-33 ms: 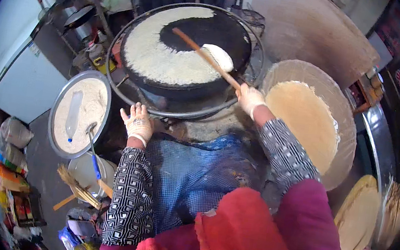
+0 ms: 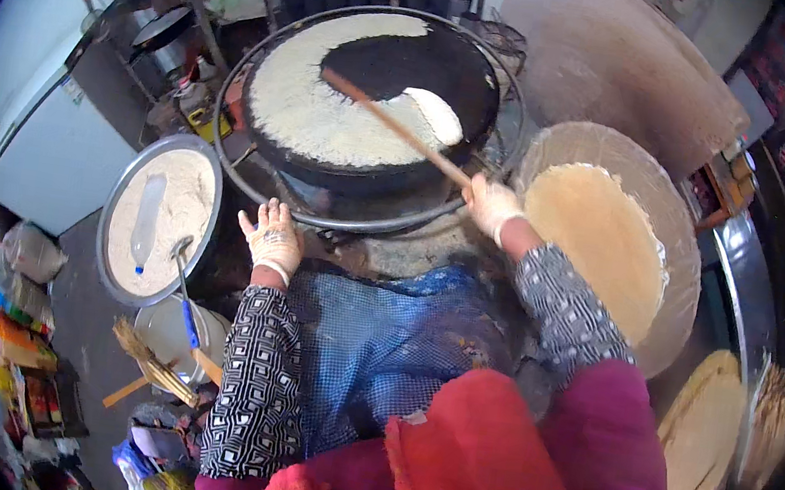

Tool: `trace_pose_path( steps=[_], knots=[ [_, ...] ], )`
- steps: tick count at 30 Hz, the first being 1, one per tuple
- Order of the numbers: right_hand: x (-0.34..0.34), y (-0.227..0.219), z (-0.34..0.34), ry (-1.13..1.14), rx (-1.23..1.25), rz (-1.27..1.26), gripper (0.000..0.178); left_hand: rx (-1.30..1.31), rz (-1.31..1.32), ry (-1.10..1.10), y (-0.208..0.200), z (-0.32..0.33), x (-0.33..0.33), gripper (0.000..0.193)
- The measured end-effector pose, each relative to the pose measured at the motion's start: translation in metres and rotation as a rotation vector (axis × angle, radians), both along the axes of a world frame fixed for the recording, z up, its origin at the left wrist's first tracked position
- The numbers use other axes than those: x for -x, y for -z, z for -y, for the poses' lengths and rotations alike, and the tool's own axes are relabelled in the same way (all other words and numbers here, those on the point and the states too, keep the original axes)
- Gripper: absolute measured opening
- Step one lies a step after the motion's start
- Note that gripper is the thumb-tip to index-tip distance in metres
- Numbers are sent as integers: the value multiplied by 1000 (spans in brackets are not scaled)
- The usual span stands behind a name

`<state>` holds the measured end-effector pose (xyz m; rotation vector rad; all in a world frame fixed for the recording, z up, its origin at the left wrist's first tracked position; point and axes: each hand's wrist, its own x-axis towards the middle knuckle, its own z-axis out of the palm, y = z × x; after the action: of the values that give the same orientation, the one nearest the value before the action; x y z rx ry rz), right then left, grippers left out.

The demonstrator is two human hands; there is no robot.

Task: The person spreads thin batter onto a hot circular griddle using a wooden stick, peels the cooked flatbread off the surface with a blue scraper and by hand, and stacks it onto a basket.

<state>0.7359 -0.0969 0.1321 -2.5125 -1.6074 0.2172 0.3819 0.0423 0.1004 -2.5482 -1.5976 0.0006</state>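
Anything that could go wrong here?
1. Burn: the gloved left hand is right at the metal ring around the griddle. If the ring is hot, contact could hurt.
2. Spill: the pale batter lump, beside the wooden stick in the right hand, sits near the griddle's edge and might go over.
3. Knock: the ladle handle overhangs the bowl near the left sleeve, which might catch it.

Pale batter (image 2: 305, 120) partly coats the black griddle (image 2: 387, 58) under a slanting stick (image 2: 385, 115).
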Motion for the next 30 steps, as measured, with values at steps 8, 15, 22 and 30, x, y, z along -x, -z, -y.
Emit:
trace_pose_path(
  steps=[8, 15, 22, 30],
  knots=[
    [-21, 10, 0, 161, -6, -34, 37, 14, 137, 192, -16, 24, -32, 60],
    [-12, 7, 4, 89, 37, 48, 33, -136, -11, 242, 19, 73, -66, 63],
    [-46, 29, 2, 137, 16, 118, 37, -150, -27, 243, 25, 56, -57, 55],
    [-64, 36, 7, 201, -3, 167, 35, -115, -14, 197, 18, 43, -46, 54]
  ],
)
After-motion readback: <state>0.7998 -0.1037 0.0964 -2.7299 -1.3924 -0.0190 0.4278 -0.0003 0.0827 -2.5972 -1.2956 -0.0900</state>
